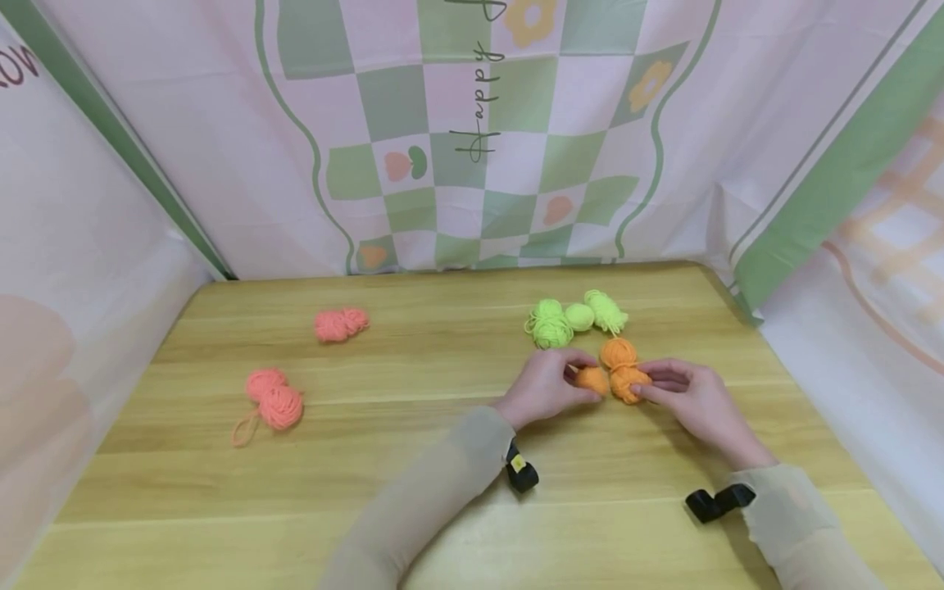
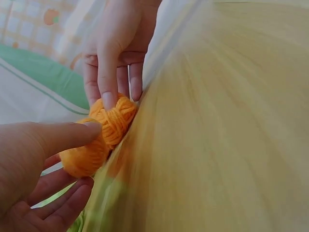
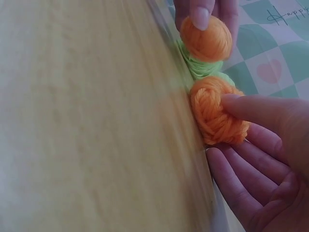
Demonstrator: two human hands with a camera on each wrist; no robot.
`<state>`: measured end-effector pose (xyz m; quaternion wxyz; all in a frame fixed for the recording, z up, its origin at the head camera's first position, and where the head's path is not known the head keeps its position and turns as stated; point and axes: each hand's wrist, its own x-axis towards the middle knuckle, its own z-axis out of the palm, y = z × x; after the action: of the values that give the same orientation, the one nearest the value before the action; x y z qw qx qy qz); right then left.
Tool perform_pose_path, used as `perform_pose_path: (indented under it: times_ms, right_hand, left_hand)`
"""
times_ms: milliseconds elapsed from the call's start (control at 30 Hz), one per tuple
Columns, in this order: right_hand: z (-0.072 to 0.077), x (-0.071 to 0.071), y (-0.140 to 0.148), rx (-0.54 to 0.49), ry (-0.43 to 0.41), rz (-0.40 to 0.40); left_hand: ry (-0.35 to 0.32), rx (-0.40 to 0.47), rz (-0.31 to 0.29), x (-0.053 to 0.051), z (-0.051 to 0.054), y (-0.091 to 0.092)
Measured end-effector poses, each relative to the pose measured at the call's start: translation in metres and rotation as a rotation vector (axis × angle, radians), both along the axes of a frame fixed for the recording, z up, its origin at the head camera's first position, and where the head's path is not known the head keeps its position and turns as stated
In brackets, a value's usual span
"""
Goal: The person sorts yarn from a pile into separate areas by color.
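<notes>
My left hand [image 1: 547,385] pinches a small orange yarn ball [image 1: 592,380] between thumb and fingers. Just right of it, my right hand [image 1: 693,399] holds a larger orange yarn bundle [image 1: 627,383], thumb on its near side. A second orange lump [image 1: 618,352] adjoins that bundle on its far side; whether they are one piece I cannot tell. In the right wrist view the small ball [image 3: 206,39] and the bundle [image 3: 217,111] stand slightly apart. Behind the orange yarn lie a green yarn bundle [image 1: 550,324], a small green ball [image 1: 579,317] and another green bundle [image 1: 606,312], side by side.
Two coral-pink yarn bundles lie on the left of the wooden table [image 1: 442,459]: one farther back [image 1: 342,324], the other nearer [image 1: 274,399] with a loose loop. Patterned curtains [image 1: 457,123] hang along the back and sides. Black straps with cameras sit at both wrists.
</notes>
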<state>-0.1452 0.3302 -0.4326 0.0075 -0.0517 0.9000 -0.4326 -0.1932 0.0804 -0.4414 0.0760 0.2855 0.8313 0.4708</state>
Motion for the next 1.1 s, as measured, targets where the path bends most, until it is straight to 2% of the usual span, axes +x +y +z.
perform_pose_path:
  times_ms: [333,567,833,1100]
  right_hand:
    - [-0.001,-0.002,0.001,0.004,0.003,0.001]
    - [0.006,-0.001,0.002,-0.006,0.039,0.029]
    - [0.035,-0.001,-0.004,-0.047,0.105,-0.052]
    - [0.064,-0.002,-0.016,-0.029,0.16,-0.08]
  left_hand:
    - [-0.01,0.007,0.016,-0.003,0.0,0.008]
    - [-0.041,0.052,0.039,-0.003,0.006,0.0]
    - [-0.019,0.135,0.054,-0.004,0.021,-0.022]
    - [0.044,0.205,0.097,-0.011,0.039,-0.057]
